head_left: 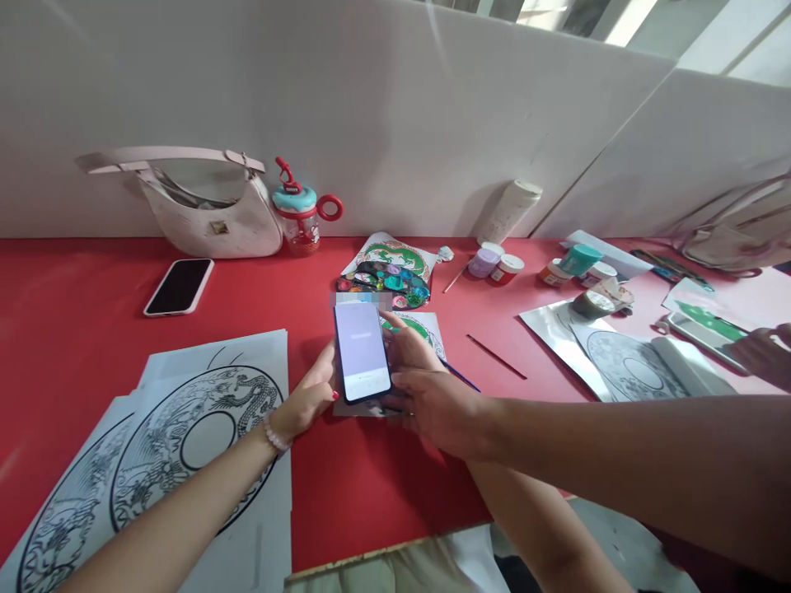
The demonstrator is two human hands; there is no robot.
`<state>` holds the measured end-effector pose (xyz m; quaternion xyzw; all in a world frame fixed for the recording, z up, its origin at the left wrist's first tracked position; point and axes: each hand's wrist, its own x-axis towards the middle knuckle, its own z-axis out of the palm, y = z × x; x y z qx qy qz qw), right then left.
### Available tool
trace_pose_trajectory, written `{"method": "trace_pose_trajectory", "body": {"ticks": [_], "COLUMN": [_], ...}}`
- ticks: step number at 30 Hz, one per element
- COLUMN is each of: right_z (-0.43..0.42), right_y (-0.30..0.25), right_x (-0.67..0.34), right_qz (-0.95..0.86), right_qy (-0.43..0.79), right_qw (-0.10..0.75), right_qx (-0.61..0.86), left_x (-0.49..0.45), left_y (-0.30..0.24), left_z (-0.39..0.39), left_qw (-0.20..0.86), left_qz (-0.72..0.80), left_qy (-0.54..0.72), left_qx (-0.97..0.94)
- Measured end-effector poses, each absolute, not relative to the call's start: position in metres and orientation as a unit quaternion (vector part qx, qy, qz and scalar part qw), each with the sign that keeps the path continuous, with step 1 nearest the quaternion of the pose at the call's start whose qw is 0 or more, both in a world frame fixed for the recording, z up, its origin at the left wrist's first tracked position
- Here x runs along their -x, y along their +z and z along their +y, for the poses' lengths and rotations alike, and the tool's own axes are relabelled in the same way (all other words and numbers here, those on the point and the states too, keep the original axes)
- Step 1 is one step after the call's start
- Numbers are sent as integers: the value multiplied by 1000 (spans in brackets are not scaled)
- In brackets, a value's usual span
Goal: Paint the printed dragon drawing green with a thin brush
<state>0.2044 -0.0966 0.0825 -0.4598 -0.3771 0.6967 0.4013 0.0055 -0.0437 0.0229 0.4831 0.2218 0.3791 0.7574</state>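
A smartphone (362,350) with a lit, pale lilac screen is held upright over the red table. My left hand (314,389), with a beaded bracelet at the wrist, grips its left edge. On the right edge, my right hand (415,344) closes round the phone. Another person's hand (448,412) reaches in from the right, covering part of my right hand and touching or nearly touching the phone. Behind the phone lie a partly coloured green drawing (432,329) and a paint palette (386,282) with many colours. A thin blue brush (462,377) rests beside my right hand.
Line-drawing sheets (259,461) cover the left side. Farther back are a second phone (179,287), a pink handbag (216,226) and a straw cup (301,218). To the right are paint jars (507,269), a brush (496,357), more drawings (630,362) and another hand (766,354).
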Motion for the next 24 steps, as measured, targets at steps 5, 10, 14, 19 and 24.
{"method": "trace_pose_trajectory", "body": {"ticks": [5, 10, 14, 19, 24], "right_z": [-64, -25, -14, -30, -63], "right_y": [79, 60, 56, 70, 76], "right_x": [-189, -213, -221, -212, -206], "right_qz": [-372, -399, -397, -395, -328], "right_qy": [651, 601, 594, 573, 699], "right_qw": [478, 569, 587, 565, 388], "right_qx": [458, 395, 381, 444, 504], "left_x": [-6, -5, -6, -7, -7], "left_y": [19, 12, 17, 20, 22], "left_z": [-42, -39, -39, -41, -41], "left_qw": [756, 770, 775, 781, 769], "left_qz": [192, 155, 125, 134, 159], "left_qy": [406, 415, 419, 407, 415], "left_qx": [-476, -458, -456, -455, -459]}}
